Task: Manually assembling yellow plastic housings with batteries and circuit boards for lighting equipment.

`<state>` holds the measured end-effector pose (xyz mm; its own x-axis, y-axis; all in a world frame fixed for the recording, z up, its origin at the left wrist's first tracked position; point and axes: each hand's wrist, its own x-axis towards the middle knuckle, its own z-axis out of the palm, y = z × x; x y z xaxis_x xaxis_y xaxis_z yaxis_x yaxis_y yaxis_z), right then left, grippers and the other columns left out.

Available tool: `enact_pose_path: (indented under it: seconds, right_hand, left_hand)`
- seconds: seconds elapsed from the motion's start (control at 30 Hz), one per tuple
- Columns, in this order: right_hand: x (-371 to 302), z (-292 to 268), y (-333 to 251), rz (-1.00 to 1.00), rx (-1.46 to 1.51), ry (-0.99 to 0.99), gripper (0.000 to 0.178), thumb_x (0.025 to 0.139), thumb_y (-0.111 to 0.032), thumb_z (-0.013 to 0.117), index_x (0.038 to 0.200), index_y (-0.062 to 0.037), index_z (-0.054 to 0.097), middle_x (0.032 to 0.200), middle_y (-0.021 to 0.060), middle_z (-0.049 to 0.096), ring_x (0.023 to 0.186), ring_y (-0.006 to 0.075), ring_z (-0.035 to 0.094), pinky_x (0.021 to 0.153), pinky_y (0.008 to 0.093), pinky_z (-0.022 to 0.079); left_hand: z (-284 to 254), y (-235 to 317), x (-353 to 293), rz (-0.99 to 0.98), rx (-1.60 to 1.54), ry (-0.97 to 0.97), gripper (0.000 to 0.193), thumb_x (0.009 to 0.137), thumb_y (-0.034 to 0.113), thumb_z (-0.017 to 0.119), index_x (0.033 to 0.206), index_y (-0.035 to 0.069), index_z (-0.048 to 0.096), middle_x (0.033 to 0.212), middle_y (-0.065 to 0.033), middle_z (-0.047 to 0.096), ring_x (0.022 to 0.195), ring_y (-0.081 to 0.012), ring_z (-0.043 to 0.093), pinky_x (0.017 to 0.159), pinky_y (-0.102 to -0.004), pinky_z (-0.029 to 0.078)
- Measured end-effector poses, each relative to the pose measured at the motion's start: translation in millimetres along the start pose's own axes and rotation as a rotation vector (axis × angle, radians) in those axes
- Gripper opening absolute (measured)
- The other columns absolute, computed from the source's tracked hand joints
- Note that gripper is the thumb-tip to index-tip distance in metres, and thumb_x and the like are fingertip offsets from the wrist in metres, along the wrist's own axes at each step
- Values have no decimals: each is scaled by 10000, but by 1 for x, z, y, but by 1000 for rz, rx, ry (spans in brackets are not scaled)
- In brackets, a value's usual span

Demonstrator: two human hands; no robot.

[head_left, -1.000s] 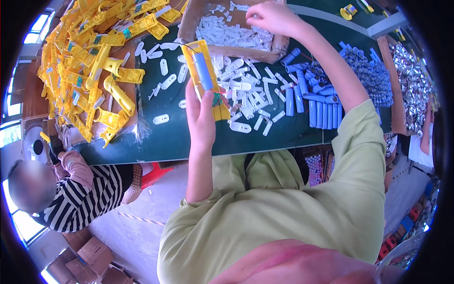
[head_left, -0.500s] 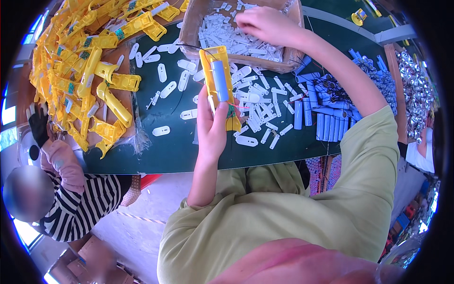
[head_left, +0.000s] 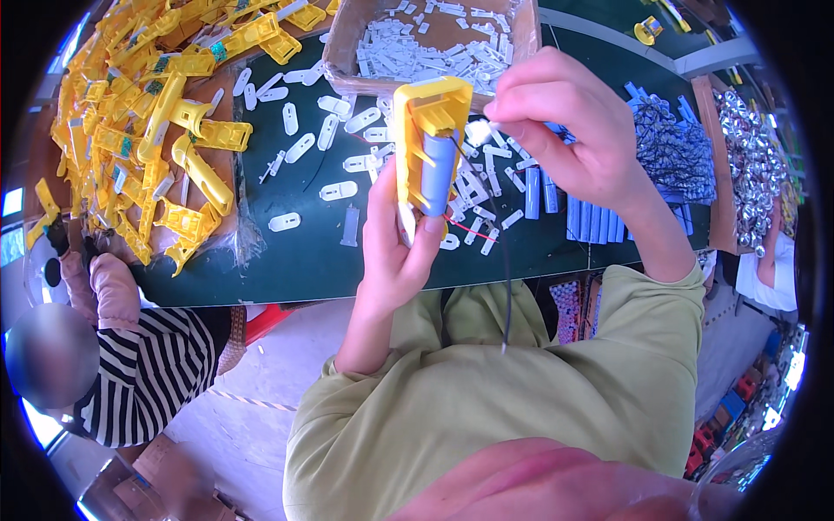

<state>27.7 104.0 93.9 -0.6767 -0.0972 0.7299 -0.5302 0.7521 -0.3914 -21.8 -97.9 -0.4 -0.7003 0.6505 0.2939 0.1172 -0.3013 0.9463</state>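
Observation:
My left hand [head_left: 395, 247] is wrapped round a yellow plastic housing [head_left: 407, 130], held upright above the table. Inside its open face sits a blue cylindrical battery cell [head_left: 438, 174]. A black wire [head_left: 506, 286] dangles from the housing, and a short red wire [head_left: 469, 230] sticks out at its lower end. Just to the right, my right hand [head_left: 578, 130] has thumb and forefinger pinched on a small white plastic piece [head_left: 479, 132], blurred and bright. Loose white plastic parts [head_left: 337, 191] lie on the green table [head_left: 313, 265] behind and below the hands.
A cardboard box [head_left: 340, 80] of small white pieces stands at the far middle. Yellow housings [head_left: 204, 174] with circuit boards pile up at left. Blue cells [head_left: 595, 221] with black wires lie at right, beside a tray of shiny silver parts [head_left: 751, 148]. A co-worker [head_left: 165, 365] sits at left.
My right hand has come out of the cardboard box toward me, now beside the housing with a white piece. My left hand has raised and tilted the housing; its black wire now hangs down.

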Motion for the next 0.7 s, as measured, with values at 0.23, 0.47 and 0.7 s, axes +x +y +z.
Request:
enact_pose_path:
  seconds: [0.23, 0.47, 0.7]
  right_hand:
    - [-7, -2, -18, 359, 271, 69, 98, 844, -14, 633, 910, -18, 560, 795, 26, 573, 717, 93, 570, 672, 229, 474]
    - [-11, -6, -19, 573, 348, -48, 103, 862, -43, 622, 866, -10, 525, 780, 13, 573, 721, 78, 566, 686, 234, 482]
    - [-20, 6, -7, 260, 41, 16, 127, 801, 9, 641, 869, -33, 542, 806, 68, 567, 690, 191, 580, 610, 283, 453]
  left_hand:
    - [7, 9, -8, -28, 134, -131, 521, 899, 3, 427, 1376, -17, 218, 1150, -157, 509, 928, -198, 590, 762, -307, 499]
    - [4, 9, -6, 9, 343, -86, 533, 893, -11, 435, 1388, -34, 238, 1144, -148, 516, 935, -177, 591, 782, -297, 497]
    - [3, 2, -3, -6, 315, -84, 520, 890, -19, 441, 1373, -35, 250, 1106, -139, 531, 937, -175, 584, 787, -296, 492]
